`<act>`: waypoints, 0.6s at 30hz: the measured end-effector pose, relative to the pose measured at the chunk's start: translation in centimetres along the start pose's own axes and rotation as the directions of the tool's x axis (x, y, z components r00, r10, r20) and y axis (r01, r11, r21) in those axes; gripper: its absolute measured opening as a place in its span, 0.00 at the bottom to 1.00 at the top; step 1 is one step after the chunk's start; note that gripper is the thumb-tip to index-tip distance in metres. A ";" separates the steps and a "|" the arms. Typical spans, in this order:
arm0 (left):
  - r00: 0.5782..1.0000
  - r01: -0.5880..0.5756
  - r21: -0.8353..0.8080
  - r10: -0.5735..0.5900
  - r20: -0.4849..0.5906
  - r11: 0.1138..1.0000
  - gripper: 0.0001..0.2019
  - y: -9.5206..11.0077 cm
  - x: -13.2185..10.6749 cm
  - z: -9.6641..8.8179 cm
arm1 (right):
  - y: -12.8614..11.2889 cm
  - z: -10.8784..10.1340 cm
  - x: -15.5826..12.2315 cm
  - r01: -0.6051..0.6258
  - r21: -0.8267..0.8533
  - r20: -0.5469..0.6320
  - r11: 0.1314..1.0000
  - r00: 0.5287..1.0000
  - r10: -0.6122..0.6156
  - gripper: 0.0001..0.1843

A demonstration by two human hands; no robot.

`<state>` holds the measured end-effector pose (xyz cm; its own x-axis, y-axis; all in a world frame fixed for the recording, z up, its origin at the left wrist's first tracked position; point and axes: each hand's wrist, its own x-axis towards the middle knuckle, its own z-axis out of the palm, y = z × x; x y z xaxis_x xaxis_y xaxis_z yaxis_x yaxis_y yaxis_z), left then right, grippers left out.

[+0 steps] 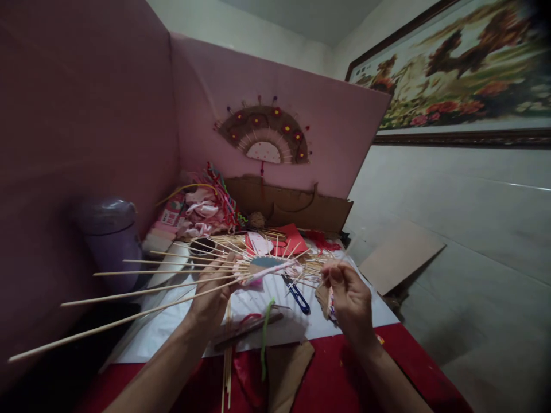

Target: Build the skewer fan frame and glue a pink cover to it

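Note:
My left hand (215,284) is closed around a half-round fan frame (264,269), from which long thin wooden sticks (146,298) spread out to the left and away from me. Pale pink wrapping runs along the frame's near edge, and a grey-blue piece fills its middle. To the right, my right hand (346,292) pinches thumb against fingers. A faint, thin, see-through strand or strip rises from the pinch, too blurred to name. Just below those fingers is a brown piece with a patterned edge (325,301). Between the hands lie blue snips (297,295) on the white sheet.
A finished fan (267,135) hangs on the pink board. Pink cloth and coloured pipe cleaners (219,195) are heaped at the back left, beside a lidded purple bin (109,241). Red paper (293,238), loose sticks and cardboard (288,373) lie about the table.

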<state>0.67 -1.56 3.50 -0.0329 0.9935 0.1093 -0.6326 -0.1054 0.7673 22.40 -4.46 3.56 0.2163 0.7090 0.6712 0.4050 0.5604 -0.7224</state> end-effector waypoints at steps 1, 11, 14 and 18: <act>1.000 0.000 0.002 0.000 0.009 1.000 0.07 0.0 -0.1 0.1 | -1.0 0.3 -0.7 0.031 0.062 -0.003 0.998 1.000 -0.031 0.06; 0.999 0.008 0.088 -0.012 0.041 0.996 0.08 -0.4 -0.4 0.5 | -5.3 3.6 -4.6 0.317 0.281 0.063 0.906 0.936 -0.347 0.16; 0.999 0.009 0.100 -0.012 0.031 0.995 0.07 -0.5 -0.3 0.4 | -5.0 3.9 -4.4 0.261 0.300 0.049 0.918 0.957 -0.288 0.16; 1.000 0.021 0.109 -0.022 0.008 0.994 0.08 -0.5 -0.1 0.4 | -5.0 4.2 -4.4 0.217 0.356 0.042 0.909 0.968 -0.248 0.15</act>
<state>1.31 -1.65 3.32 -0.0128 0.9952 0.0973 -0.5453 -0.0885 0.8336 15.69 -8.58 3.50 0.0717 0.5652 0.8218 0.0988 0.8159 -0.5697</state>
